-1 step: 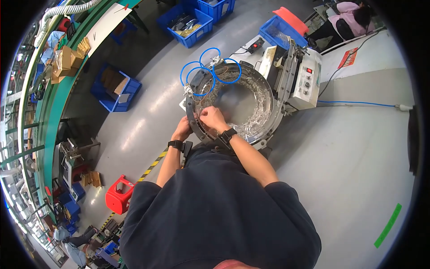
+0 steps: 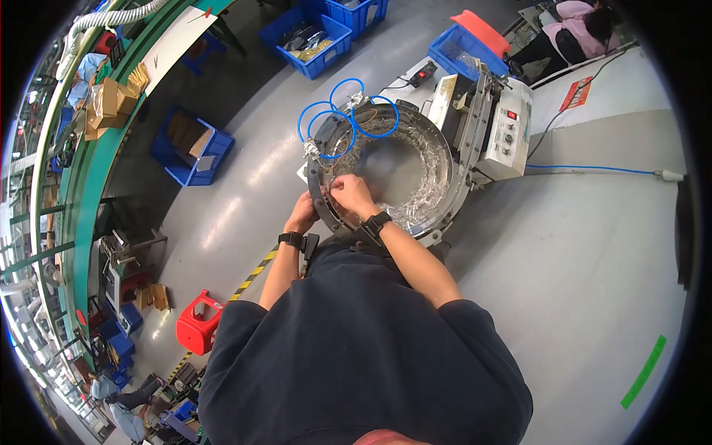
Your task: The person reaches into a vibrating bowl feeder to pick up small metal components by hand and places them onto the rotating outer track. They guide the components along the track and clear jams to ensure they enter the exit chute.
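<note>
— Grey factory floor (image 2: pixel 564 245) all round; where's the work?
— At the near left rim of the round metal feeder bowl (image 2: pixel 415 159). Left hand (image 2: pixel 302 213) grips the rim, right hand (image 2: pixel 351 194) pinches something tiny there.
— Advice?
— Probably brace the left hand firmly and move slowly.

I wore a dark navy short-sleeved shirt (image 2: pixel 356 356), its sleeves ending above my elbows and leaving both forearms bare. Just below my left hand (image 2: pixel 302 215) sat a black wristband (image 2: pixel 290 239). Just below my right hand (image 2: pixel 353 194) sat a black watch (image 2: pixel 376 222) with a broad strap and a square face.
</note>
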Demonstrator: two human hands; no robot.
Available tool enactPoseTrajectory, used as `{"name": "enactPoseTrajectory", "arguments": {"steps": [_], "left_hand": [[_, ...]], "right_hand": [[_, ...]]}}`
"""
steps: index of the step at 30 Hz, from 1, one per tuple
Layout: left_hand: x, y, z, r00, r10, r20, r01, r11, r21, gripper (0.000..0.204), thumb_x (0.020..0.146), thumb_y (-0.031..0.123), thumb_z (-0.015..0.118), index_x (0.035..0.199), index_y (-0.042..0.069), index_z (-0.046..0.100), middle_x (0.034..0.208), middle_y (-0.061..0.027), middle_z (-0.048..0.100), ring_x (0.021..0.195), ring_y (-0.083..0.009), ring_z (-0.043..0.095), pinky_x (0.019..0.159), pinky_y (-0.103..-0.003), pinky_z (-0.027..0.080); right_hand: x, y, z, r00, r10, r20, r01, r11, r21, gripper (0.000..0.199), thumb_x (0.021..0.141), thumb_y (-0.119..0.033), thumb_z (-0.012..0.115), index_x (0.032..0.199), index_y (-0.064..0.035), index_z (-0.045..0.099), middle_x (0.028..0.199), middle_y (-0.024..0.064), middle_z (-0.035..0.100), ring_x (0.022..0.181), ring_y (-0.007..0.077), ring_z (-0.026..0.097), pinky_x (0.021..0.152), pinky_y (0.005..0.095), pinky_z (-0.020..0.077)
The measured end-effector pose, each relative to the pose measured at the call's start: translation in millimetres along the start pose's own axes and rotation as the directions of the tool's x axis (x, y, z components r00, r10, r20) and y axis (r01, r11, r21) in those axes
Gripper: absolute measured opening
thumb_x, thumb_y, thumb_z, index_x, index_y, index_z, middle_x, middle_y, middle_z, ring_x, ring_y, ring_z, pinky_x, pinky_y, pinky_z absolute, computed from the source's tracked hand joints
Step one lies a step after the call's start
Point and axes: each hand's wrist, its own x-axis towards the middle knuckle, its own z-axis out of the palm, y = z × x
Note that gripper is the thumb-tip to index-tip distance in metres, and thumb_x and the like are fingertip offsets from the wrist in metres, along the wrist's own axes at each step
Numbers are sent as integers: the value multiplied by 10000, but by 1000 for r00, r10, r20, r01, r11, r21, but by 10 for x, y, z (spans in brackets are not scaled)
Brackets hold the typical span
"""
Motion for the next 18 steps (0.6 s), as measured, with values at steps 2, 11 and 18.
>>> {"name": "enactPoseTrajectory", "arguments": {"steps": [2,11,18], "left_hand": [[19,-13,29,997,44,-70,-48,997,-62,139,969,212,555,991,106,641,845,22,640,707,-98,603,594,-255,486],[85,-75,-107,1000,18,20,-18,1000,3,101,966,197,555,970,128,628,770,56,580,647,-78,548,529,-258,430],[108,6,83,995,85,-60,-86,996,-14,98,965,201,559,944,119,609,792,48,568,686,-84,539,595,-250,445]], "right_hand": [[22,10,39,998,-32,-55,35,997,62,197,735,-226,660,807,-58,734,768,178,689,749,347,683,708,416,546],[38,-12,-9,995,35,91,-27,996,-81,207,728,-232,658,812,-60,738,774,174,694,752,343,687,706,415,547],[89,62,50,999,32,4,-32,977,210,217,717,-250,667,799,-64,740,759,167,694,740,334,687,702,407,546]]}}
